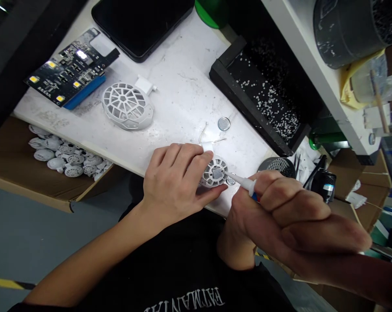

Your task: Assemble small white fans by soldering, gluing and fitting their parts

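Note:
My left hand (pixel 174 182) is closed around the edge of a small round white vented plastic part (pixel 211 172), holding it near the table's front edge. A grey square patch shows at the part's middle, and thin wires (pixel 204 132) stick out beyond it. In my right fist (pixel 287 212) is a glue bottle with a long white nozzle (pixel 243 180); its tip reaches the vented face, and most of the bottle is hidden by my fingers. One round metal disc (pixel 224 124) lies behind the part, and another (pixel 231 179) lies under the nozzle.
A larger white vented shell (pixel 127 106) lies left, near a lit circuit board (pixel 70 71) and a black phone (pixel 140 26). At right stands a black tray (pixel 230 82) of tiny white bits. A cardboard box (pixel 7 164) below the left edge holds several white parts.

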The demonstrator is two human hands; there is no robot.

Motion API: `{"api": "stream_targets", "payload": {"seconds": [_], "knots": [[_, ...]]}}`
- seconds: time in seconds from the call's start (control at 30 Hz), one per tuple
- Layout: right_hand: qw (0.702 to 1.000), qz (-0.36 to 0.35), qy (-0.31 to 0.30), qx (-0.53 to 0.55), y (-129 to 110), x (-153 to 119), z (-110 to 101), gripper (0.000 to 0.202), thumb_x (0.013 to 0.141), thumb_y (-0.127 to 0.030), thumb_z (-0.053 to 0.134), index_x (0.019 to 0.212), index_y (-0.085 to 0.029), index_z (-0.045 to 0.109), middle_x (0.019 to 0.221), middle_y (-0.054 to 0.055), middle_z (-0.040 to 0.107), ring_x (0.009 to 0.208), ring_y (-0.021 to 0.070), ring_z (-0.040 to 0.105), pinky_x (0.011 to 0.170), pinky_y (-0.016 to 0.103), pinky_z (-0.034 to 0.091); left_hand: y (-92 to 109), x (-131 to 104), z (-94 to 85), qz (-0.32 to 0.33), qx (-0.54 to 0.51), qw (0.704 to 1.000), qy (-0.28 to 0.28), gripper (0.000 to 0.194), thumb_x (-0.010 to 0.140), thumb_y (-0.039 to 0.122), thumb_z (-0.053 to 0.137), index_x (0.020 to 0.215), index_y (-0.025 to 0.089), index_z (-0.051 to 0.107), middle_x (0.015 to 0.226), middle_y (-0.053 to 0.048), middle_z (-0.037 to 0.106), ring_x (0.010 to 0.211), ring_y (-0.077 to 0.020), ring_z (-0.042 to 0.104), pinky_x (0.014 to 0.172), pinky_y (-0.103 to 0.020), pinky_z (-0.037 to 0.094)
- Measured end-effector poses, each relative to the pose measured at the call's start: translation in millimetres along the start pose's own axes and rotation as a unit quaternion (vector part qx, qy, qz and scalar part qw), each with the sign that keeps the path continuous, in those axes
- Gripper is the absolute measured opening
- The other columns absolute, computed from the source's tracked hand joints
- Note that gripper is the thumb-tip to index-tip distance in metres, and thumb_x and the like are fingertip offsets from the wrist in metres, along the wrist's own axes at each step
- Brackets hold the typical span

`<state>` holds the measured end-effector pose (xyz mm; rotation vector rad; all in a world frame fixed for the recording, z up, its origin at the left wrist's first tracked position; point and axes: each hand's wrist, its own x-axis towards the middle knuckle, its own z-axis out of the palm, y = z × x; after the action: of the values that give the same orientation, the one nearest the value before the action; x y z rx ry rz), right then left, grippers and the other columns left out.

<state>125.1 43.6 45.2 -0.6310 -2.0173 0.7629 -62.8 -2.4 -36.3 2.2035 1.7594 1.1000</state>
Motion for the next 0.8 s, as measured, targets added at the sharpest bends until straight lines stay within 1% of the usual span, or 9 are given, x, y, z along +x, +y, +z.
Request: {"api": "stream_targets", "payload": {"seconds": [0.07, 0.17, 0.27, 0.33, 0.47, 0.6, 0.7, 0.77, 0.8], "knots": [[0.994, -0.06, 0.014, 0.092, 5.2, 2.9, 1.1, 0.035, 0.088, -0.012, 0.06, 0.064, -0.022, 0.037, 0.052, -0.009, 0.041, 0.037, 0.006, 0.043, 0.041, 0.03, 0.044, -0.1, -0.1, 0.3, 0.0, 0.002, 1.0, 0.001, 0.057, 0.094, 0.067, 0.065, 0.125, 0.019, 0.063, 0.113, -0.013, 0.075, 0.1, -0.0315, 0.067, 0.084, -0.047, 0.046], [0.992, -0.057, 0.032, 0.108, 10.9, 5.5, 9.2, 0.039, 0.088, -0.009, 0.062, 0.062, -0.021, 0.035, 0.051, -0.009, 0.04, 0.035, 0.0059, 0.041, 0.038, 0.03, 0.041, 0.0, -0.1, 0.0, -0.001, 0.003, 1.0, -0.001, 0.055, 0.094, 0.065, 0.065, 0.125, 0.019, 0.062, 0.114, -0.013, 0.075, 0.1, -0.0314, 0.067, 0.084, -0.046, 0.046], [0.984, -0.073, 0.134, 0.092, 11.1, 5.3, 21.8, 0.043, 0.092, -0.012, 0.061, 0.065, -0.021, 0.03, 0.047, -0.011, 0.031, 0.029, 0.0038, 0.028, 0.035, 0.027, 0.032, 0.0, -0.1, -0.3, -0.001, 0.003, 1.0, -0.001, 0.056, 0.095, 0.066, 0.064, 0.125, 0.019, 0.062, 0.114, -0.013, 0.075, 0.1, -0.0315, 0.067, 0.084, -0.047, 0.046], [0.981, -0.066, 0.165, 0.083, 9.6, 5.4, 28.3, 0.043, 0.095, -0.014, 0.058, 0.064, -0.021, 0.029, 0.045, -0.011, 0.027, 0.028, 0.0041, 0.025, 0.035, 0.026, 0.03, -0.1, -0.2, -0.2, 0.0, 0.002, 1.0, 0.001, 0.056, 0.095, 0.066, 0.064, 0.125, 0.019, 0.063, 0.113, -0.013, 0.075, 0.099, -0.0315, 0.067, 0.084, -0.047, 0.046], [0.98, -0.059, 0.17, 0.081, 8.1, 8.3, 33.0, 0.043, 0.094, -0.015, 0.056, 0.062, -0.021, 0.028, 0.043, -0.01, 0.025, 0.028, 0.0054, 0.023, 0.035, 0.029, 0.03, -0.1, -0.5, 0.3, -0.001, -0.001, 1.0, -0.001, 0.054, 0.095, 0.063, 0.064, 0.125, 0.019, 0.063, 0.114, -0.013, 0.074, 0.1, -0.032, 0.067, 0.083, -0.047, 0.046], [0.978, -0.065, 0.196, 0.035, 10.2, 9.7, 35.4, 0.045, 0.094, -0.017, 0.059, 0.066, -0.021, 0.024, 0.042, -0.011, 0.022, 0.027, 0.0057, 0.018, 0.036, 0.029, 0.028, 0.3, -1.0, 0.1, -0.003, -0.002, 1.0, 0.001, 0.056, 0.096, 0.067, 0.062, 0.126, 0.02, 0.063, 0.114, -0.013, 0.074, 0.1, -0.0321, 0.066, 0.083, -0.048, 0.046], [0.978, -0.063, 0.197, 0.029, 9.3, 5.8, 34.6, 0.045, 0.095, -0.015, 0.059, 0.067, -0.021, 0.025, 0.044, -0.01, 0.024, 0.029, 0.0057, 0.02, 0.038, 0.029, 0.031, 0.5, -0.7, 0.0, -0.005, 0.001, 1.0, 0.001, 0.056, 0.096, 0.068, 0.061, 0.125, 0.02, 0.064, 0.114, -0.013, 0.074, 0.1, -0.0319, 0.067, 0.083, -0.047, 0.046], [0.982, -0.053, 0.182, 0.023, 5.5, 1.1, 30.2, 0.042, 0.094, -0.012, 0.061, 0.069, -0.022, 0.028, 0.047, -0.01, 0.026, 0.032, 0.0067, 0.025, 0.042, 0.03, 0.035, 0.3, -0.3, 0.2, -0.004, 0.0, 1.0, 0.002, 0.057, 0.096, 0.068, 0.062, 0.124, 0.018, 0.065, 0.114, -0.014, 0.075, 0.099, -0.0319, 0.067, 0.083, -0.047, 0.045], [0.988, -0.03, 0.15, 0.006, 2.7, -1.5, 26.9, 0.041, 0.095, -0.012, 0.061, 0.07, -0.022, 0.03, 0.049, -0.01, 0.027, 0.034, 0.0073, 0.028, 0.045, 0.03, 0.038, 0.2, -0.1, 0.5, -0.002, -0.001, 1.0, 0.004, 0.058, 0.095, 0.067, 0.063, 0.123, 0.017, 0.065, 0.113, -0.014, 0.075, 0.099, -0.0319, 0.067, 0.082, -0.047, 0.045]]}}
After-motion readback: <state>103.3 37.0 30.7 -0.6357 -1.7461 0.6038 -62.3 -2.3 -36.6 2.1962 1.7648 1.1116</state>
